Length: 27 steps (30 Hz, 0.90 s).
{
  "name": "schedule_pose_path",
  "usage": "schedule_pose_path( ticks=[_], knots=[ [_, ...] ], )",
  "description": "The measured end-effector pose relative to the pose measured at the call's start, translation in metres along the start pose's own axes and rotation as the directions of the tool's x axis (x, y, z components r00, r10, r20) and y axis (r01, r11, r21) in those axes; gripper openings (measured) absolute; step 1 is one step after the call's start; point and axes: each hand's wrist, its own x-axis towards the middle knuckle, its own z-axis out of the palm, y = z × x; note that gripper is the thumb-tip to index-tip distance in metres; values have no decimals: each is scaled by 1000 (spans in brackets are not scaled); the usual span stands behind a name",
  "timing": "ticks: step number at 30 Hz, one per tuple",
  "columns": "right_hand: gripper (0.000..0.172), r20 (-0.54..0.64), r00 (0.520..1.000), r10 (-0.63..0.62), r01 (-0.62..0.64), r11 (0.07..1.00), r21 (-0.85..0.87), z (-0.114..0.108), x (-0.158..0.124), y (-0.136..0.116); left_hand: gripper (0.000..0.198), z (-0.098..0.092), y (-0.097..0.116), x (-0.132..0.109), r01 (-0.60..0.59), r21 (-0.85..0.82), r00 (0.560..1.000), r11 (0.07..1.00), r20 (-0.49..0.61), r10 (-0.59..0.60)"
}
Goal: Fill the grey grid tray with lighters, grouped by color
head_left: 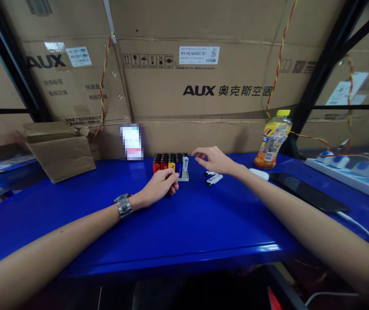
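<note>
A small tray of lighters (170,162) in black, red, yellow, blue and white stands upright near the back of the blue table (184,219). My left hand (160,186) rests on the table in front of the tray, fingers curled against its front edge. My right hand (213,159) hovers just right of the tray, fingers spread and empty. Two white lighters (213,178) lie loose on the table under my right hand.
An open cardboard box (60,150) sits at the left. A yellow-capped drink bottle (273,140), a white oval object (258,173) and a black phone (307,191) lie at the right. A power strip (342,165) runs along the right edge. Large AUX cartons (204,86) form the back wall.
</note>
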Motion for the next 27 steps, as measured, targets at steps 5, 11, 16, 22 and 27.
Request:
schedule_pose_path(
  ticks=[5, 11, 16, 22, 27],
  knots=[
    [49, 73, 997, -36, 35, 999, 15, -2, -6, 11, 29, 0, 3, -2, 20, 2, 1000, 1000, 7, -20],
    [52, 131, 990, -53, 55, 998, -9, 1, -3, 6, 28, 0, 1, -2, -1, 8, 1000, 1000, 5, 1],
    [44, 212, 974, 74, -50, 992, -118, -24, -7, 10, 28, -1, 0, -1, 1, 6, 1000, 1000, 7, -1],
    [28, 443, 875, 196, -146, 979, -144, -33, -13, 18, 28, -2, -1, -1, -4, 4, 1000, 1000, 30, 4],
    [28, 482, 859, 172, -102, 980, -169, -16, -10, 18, 29, -2, 0, -1, 7, 16, 1000, 1000, 17, -7]
  ],
)
